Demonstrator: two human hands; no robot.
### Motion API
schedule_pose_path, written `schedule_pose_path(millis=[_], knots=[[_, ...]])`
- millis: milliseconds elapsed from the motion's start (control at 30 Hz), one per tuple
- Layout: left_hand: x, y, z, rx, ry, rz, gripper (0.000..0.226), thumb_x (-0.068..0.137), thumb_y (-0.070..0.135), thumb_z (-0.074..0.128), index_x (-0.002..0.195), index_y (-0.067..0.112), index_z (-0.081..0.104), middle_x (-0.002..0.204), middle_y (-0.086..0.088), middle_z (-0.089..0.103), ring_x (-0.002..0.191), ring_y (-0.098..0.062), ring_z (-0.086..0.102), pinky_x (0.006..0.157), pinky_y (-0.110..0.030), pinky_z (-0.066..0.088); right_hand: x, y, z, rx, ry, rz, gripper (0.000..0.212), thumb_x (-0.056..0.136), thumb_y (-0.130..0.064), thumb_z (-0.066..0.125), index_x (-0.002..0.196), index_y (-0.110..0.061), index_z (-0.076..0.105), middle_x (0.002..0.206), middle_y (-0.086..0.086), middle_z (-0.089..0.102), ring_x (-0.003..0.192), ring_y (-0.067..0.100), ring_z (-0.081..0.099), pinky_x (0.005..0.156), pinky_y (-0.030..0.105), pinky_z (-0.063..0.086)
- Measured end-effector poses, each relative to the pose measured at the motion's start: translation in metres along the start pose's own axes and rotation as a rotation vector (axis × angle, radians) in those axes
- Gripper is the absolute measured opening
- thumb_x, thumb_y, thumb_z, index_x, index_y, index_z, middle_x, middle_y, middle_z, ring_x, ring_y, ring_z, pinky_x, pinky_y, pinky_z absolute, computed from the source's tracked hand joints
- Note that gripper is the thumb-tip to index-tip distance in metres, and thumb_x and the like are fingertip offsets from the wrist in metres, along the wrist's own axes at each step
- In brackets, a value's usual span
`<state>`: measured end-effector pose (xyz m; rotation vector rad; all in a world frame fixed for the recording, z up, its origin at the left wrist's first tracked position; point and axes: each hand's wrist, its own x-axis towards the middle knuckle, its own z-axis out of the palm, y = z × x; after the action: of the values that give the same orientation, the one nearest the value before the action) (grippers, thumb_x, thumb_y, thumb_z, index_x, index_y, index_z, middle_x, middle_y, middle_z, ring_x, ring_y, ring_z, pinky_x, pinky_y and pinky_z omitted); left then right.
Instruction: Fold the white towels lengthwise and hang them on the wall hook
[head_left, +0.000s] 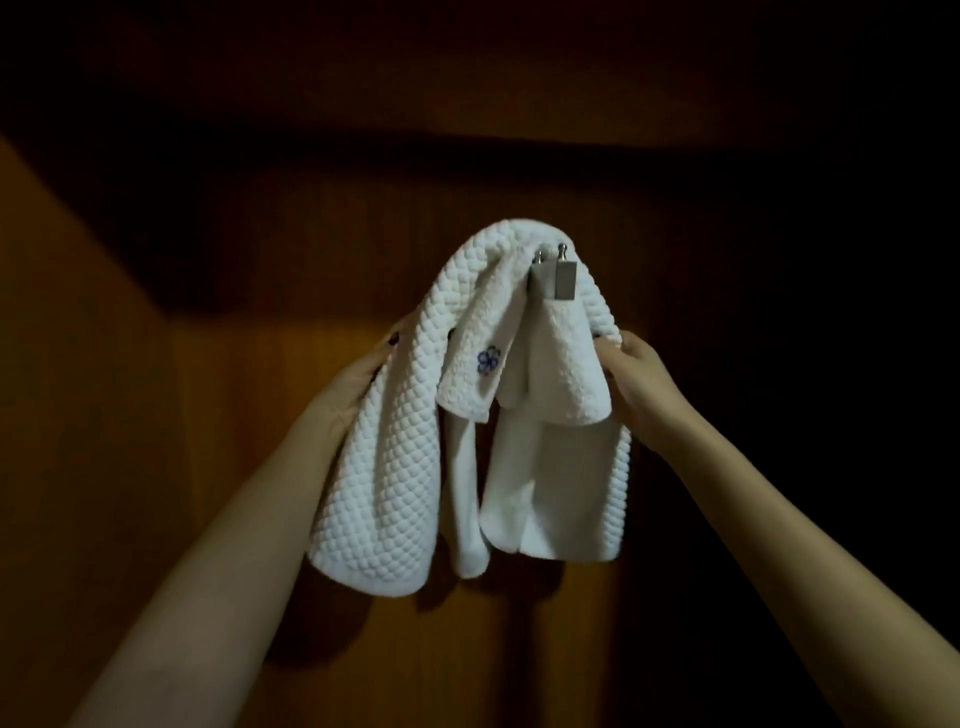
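The white towels (384, 467) are hanging draped over the metal wall hook (558, 275), on the wooden wall (208, 441). The left hand (358, 387) is gripping their left fold, fingers curling behind it; the right hand (641, 384) is pinching the right edge with its fingers.

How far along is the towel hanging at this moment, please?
Done: the white waffle-textured towel already hangs in folded layers over the metal two-peg wall hook. In hand: the left hand and right hand each grip a hanging side, apparently settling it. Left: letting go; any further towels are not in view.
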<state>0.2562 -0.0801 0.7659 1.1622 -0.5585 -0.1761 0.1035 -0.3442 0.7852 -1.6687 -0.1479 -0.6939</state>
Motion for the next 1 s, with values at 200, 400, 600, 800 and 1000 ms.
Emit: schedule_pose_path(millis=[200,400,600,800,1000], knots=[[-0.029,-0.039,0.004,-0.034,-0.001,-0.052,0.039,0.096,0.042,0.048,0.089,0.01,0.069,0.08,-0.018,0.07,0.066,-0.005,0.069,0.062,-0.013,0.053,-0.019,0.023,-0.014,-0.316,0.18,-0.148,0.025,0.088,-0.026,0.067,0.113,-0.022,0.061,0.093,-0.014,0.064,0.072,-0.004,0.063,0.055,0.01,0.048],[-0.057,-0.06,0.012,0.483,0.303,0.186,0.044,0.104,0.029,0.034,0.142,0.008,0.041,0.13,-0.014,0.055,0.12,-0.028,0.053,0.109,-0.037,0.035,-0.03,0.076,-0.024,-0.333,0.193,-0.085,0.072,0.079,-0.041,0.076,0.14,-0.024,0.042,0.133,-0.005,0.054,0.121,0.015,0.053,0.096,0.039,0.05],[-0.113,-0.102,0.04,0.582,0.279,0.481,0.068,0.079,0.056,0.06,0.134,0.061,0.022,0.139,0.023,0.036,0.12,0.011,0.043,0.091,-0.019,0.045,-0.057,0.14,-0.012,-0.284,0.192,-0.029,0.069,0.076,-0.036,0.071,0.137,-0.027,0.041,0.108,-0.032,0.052,0.112,0.011,0.058,0.072,0.013,0.042],[-0.13,-0.124,0.051,1.277,0.42,0.658,0.07,0.084,0.03,0.069,0.137,0.044,0.025,0.156,-0.012,0.022,0.132,-0.034,0.041,0.096,-0.05,0.045,-0.09,0.159,-0.008,-0.523,0.294,-0.282,0.084,0.092,-0.015,0.062,0.147,-0.054,0.011,0.138,-0.014,0.047,0.114,0.006,0.053,0.09,0.029,0.049],[-0.121,-0.134,0.047,1.361,0.414,0.587,0.037,0.089,0.009,0.057,0.124,0.02,0.061,0.12,-0.021,0.054,0.094,-0.04,0.061,0.075,-0.044,0.055,-0.096,0.17,-0.01,-0.88,0.169,-0.463,0.048,0.087,-0.004,0.062,0.131,-0.023,0.06,0.121,0.015,0.051,0.106,0.032,0.056,0.079,0.047,0.056]])
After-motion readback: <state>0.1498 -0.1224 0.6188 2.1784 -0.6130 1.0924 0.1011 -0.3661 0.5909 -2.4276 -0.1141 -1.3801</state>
